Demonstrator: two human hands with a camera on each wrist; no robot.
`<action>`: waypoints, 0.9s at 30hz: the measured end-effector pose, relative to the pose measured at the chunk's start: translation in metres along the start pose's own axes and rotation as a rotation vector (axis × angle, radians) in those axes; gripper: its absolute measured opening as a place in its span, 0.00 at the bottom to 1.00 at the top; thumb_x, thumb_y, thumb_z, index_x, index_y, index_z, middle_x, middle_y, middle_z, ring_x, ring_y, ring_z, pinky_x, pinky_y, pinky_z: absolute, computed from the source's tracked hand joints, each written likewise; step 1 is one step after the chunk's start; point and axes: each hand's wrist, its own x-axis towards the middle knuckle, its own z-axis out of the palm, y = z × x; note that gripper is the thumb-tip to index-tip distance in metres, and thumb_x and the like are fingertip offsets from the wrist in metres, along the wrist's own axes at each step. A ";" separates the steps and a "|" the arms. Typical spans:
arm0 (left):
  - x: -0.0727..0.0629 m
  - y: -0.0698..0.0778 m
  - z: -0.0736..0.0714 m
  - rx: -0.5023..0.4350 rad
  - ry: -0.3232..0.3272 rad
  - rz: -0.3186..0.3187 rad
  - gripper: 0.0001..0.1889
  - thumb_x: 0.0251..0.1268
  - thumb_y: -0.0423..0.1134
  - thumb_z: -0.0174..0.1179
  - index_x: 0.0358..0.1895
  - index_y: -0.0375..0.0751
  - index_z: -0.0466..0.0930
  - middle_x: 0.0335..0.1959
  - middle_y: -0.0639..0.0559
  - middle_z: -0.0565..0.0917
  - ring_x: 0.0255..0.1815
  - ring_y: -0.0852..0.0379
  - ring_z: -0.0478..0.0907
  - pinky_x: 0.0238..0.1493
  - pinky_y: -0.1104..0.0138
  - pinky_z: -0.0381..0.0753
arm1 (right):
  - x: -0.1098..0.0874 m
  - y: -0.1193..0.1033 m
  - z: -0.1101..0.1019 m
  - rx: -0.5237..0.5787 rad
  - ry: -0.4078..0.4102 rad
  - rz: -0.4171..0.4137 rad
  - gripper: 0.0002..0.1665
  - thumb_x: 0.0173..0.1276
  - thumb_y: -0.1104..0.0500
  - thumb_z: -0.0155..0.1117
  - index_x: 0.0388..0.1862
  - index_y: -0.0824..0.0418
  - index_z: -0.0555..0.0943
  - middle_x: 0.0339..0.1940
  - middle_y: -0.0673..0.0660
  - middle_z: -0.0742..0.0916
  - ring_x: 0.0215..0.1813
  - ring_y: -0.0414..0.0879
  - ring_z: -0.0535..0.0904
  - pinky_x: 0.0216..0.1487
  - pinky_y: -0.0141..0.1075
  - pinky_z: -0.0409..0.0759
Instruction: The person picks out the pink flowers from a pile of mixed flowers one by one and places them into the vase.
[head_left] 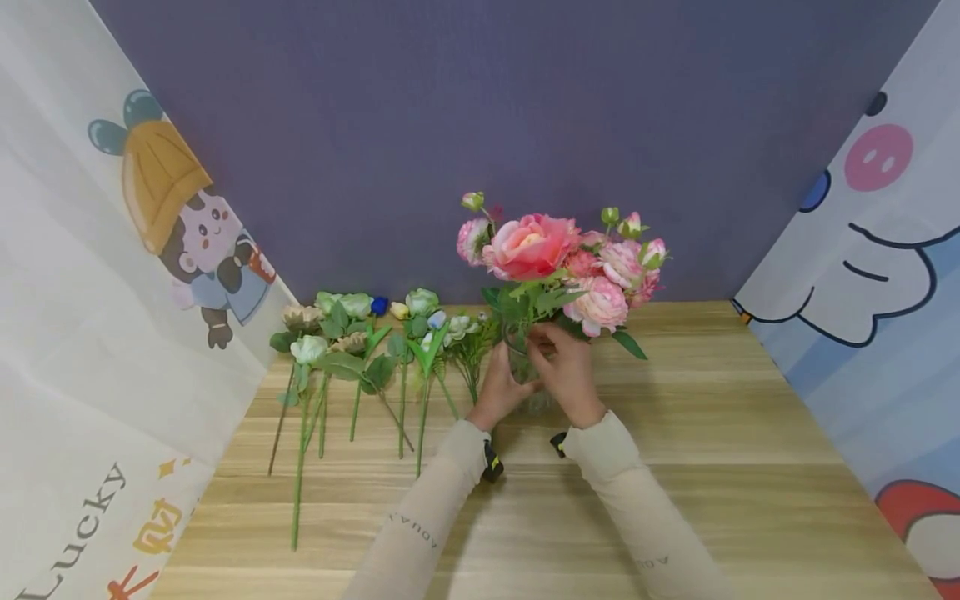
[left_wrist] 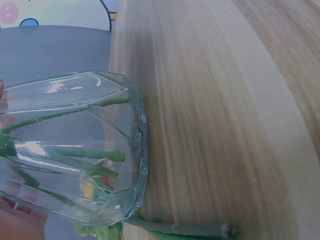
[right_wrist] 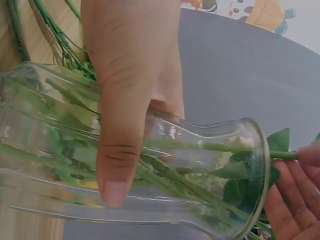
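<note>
A clear glass vase [left_wrist: 55, 95] with angled sides stands on the table, several green stems [right_wrist: 175, 182] inside it. My left hand [head_left: 501, 387] grips the vase around its side, the thumb [right_wrist: 119, 165] lying across the glass in the right wrist view. At the vase's mouth my right hand [head_left: 570, 375] pinches a green flower stem [right_wrist: 283, 155] that runs into the vase. Above both hands spread a large pink flower [head_left: 534, 247] and a cluster of paler pink blooms [head_left: 597, 305] with small buds. Which bloom the pinched stem bears, I cannot tell.
Left of the vase, several loose artificial flowers lie on the wooden table [head_left: 712, 433]: a white rose [head_left: 309, 349], beige blooms [head_left: 302, 317], a blue bud [head_left: 379, 306] and others, stems toward me. A dark panel [head_left: 480, 100] rises behind; printed curtains [head_left: 67, 275] flank both sides.
</note>
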 end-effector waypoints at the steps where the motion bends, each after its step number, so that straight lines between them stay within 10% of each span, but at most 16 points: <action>1: 0.000 0.000 0.000 -0.002 -0.001 -0.008 0.49 0.47 0.44 0.73 0.70 0.40 0.52 0.65 0.37 0.63 0.67 0.46 0.62 0.67 0.56 0.62 | 0.000 0.000 0.000 0.002 0.000 -0.004 0.07 0.58 0.74 0.63 0.36 0.72 0.81 0.32 0.66 0.86 0.32 0.55 0.84 0.35 0.40 0.84; 17: -0.003 0.001 -0.002 0.020 -0.031 -0.027 0.47 0.51 0.45 0.70 0.70 0.35 0.50 0.65 0.35 0.61 0.67 0.44 0.60 0.66 0.53 0.63 | 0.001 -0.002 -0.002 -0.284 -0.100 -0.064 0.03 0.59 0.65 0.68 0.30 0.65 0.82 0.28 0.59 0.86 0.29 0.51 0.83 0.31 0.44 0.80; 27: -0.002 0.005 -0.004 -0.037 -0.072 -0.096 0.47 0.56 0.46 0.67 0.73 0.39 0.46 0.69 0.37 0.56 0.71 0.45 0.55 0.68 0.52 0.60 | 0.004 -0.009 0.003 -0.423 -0.216 0.062 0.05 0.63 0.61 0.64 0.29 0.62 0.83 0.30 0.57 0.85 0.31 0.51 0.82 0.33 0.44 0.80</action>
